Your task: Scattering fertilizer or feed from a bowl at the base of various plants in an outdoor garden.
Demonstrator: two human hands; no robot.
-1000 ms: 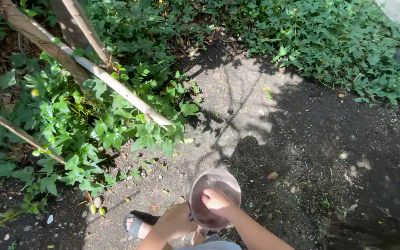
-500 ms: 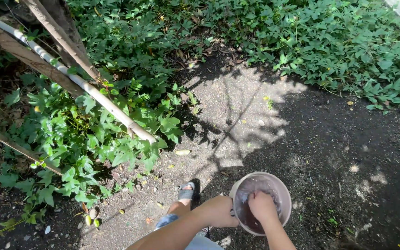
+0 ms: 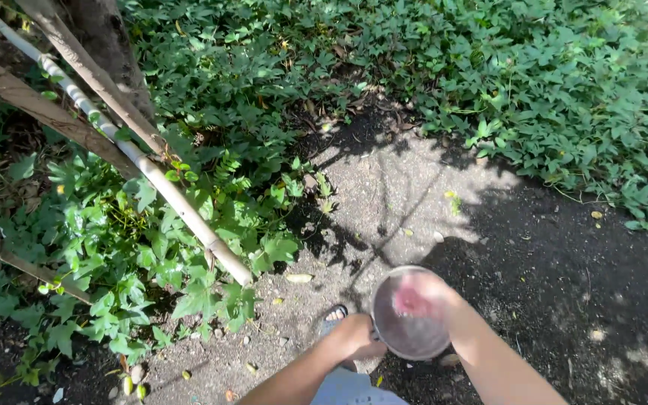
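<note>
Head view looks down on a round grey metal bowl (image 3: 412,315) held low over the bare dirt-and-gravel ground (image 3: 406,195). Left hand (image 3: 357,336) has its grip closed on the bowl's near-left rim. Right hand (image 3: 423,294) reaches inside the bowl, blurred, so its grip cannot be told. One sandalled foot (image 3: 331,316) shows just left of the bowl. Pale bamboo poles (image 3: 151,176) slant through leafy green plants (image 3: 211,225) to the left.

Grey metal bowl (image 3: 411,315), green leaves (image 3: 211,225), pale banded pole (image 3: 151,176).
</note>
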